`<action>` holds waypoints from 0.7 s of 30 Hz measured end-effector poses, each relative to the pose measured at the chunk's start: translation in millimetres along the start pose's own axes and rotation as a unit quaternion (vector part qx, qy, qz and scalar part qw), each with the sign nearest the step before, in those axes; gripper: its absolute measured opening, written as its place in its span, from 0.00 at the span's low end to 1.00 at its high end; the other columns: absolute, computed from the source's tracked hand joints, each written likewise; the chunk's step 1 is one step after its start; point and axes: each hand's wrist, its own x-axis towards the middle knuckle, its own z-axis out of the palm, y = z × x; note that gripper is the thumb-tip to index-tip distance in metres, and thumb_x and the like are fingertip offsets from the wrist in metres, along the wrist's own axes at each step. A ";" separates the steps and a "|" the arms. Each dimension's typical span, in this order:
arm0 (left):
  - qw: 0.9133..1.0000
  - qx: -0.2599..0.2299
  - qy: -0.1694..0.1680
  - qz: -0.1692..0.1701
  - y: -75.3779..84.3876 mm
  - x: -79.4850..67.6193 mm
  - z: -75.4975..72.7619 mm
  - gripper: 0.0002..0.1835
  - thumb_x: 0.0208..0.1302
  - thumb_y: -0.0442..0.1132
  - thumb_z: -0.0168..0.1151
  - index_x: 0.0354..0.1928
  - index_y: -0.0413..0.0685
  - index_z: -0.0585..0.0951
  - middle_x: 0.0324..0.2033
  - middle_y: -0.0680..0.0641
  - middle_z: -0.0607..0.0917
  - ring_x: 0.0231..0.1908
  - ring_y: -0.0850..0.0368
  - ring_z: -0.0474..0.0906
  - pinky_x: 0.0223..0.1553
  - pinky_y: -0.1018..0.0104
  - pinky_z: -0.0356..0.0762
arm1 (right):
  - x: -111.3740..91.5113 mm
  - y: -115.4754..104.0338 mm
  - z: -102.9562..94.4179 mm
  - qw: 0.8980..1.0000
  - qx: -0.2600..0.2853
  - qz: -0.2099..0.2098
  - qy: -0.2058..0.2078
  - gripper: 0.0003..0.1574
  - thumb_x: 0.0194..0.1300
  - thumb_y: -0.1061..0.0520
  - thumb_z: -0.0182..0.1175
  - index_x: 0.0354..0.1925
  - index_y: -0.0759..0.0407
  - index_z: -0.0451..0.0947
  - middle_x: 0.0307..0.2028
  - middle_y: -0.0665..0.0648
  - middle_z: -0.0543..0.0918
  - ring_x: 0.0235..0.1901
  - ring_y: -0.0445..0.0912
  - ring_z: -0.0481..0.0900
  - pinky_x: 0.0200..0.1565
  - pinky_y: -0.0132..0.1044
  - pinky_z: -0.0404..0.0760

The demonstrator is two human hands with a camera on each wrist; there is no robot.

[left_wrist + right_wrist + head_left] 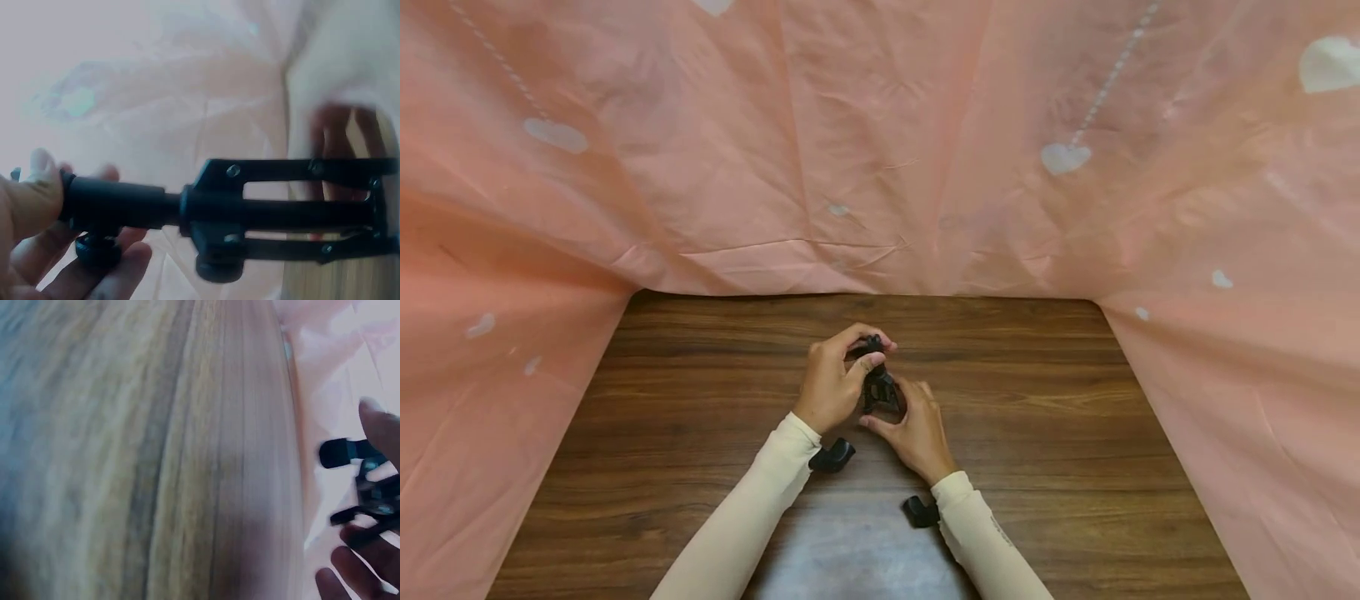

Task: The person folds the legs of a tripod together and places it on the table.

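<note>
A small black tripod (880,393) with hinged legs is held between both hands over the table. My left hand (833,379) grips the end of its centre column, thumb on one side and fingers round the other. In the left wrist view, the tripod (215,209) lies sideways, with round knobs below the column and the legs pointing right. My right hand (922,429) is at the leg end, thumb and fingers on opposite sides of it. In the right wrist view, a leg foot (337,454) shows between the thumb and the curled fingers (369,556); the palm is out of frame.
The wooden table (1037,400) has dark grain and a glossy patch near the front. Pink cloth (880,150) with pale hearts hangs behind the table and on both sides. Black wrist devices (832,456) stick out from under both cream sleeves (741,500).
</note>
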 end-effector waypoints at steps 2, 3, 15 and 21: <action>0.999 -0.051 0.016 -0.007 1.8 -1.0 -3.5 0.07 0.71 0.32 0.68 0.48 0.46 0.86 0.45 0.48 0.94 0.51 0.55 0.91 0.52 0.66 0.87 | 0.4 -1.0 0.7 1.000 0.002 -0.003 0.014 0.45 0.51 0.42 0.86 0.64 0.53 0.81 0.52 0.55 0.89 0.50 0.51 0.81 0.53 0.51 0.81; 0.997 -0.074 0.021 -0.010 2.3 -1.5 -6.2 0.07 0.71 0.31 0.67 0.48 0.44 0.86 0.45 0.46 0.94 0.51 0.53 0.91 0.52 0.67 0.87 | 0.6 -1.1 0.7 1.000 0.002 -0.007 0.022 0.44 0.51 0.43 0.86 0.62 0.53 0.82 0.51 0.55 0.90 0.48 0.50 0.81 0.52 0.50 0.81; 0.991 -0.089 0.026 -0.100 -44.3 -35.5 -63.8 0.12 0.69 0.33 0.70 0.52 0.35 0.86 0.49 0.33 0.91 0.49 0.55 0.92 0.50 0.71 0.87 | -0.3 3.6 -30.0 0.998 -0.029 -0.049 -0.019 0.40 0.50 0.52 0.87 0.61 0.54 0.86 0.50 0.54 0.90 0.50 0.51 0.82 0.55 0.53 0.82; 0.982 0.058 0.000 -0.179 -75.9 -60.0 -79.0 0.11 0.64 0.42 0.76 0.47 0.50 0.91 0.48 0.44 0.92 0.46 0.50 0.90 0.42 0.72 0.87 | 0.9 6.3 -47.6 0.991 -0.075 -0.069 -0.083 0.40 0.51 0.52 0.87 0.61 0.56 0.86 0.50 0.54 0.89 0.51 0.51 0.80 0.55 0.52 0.82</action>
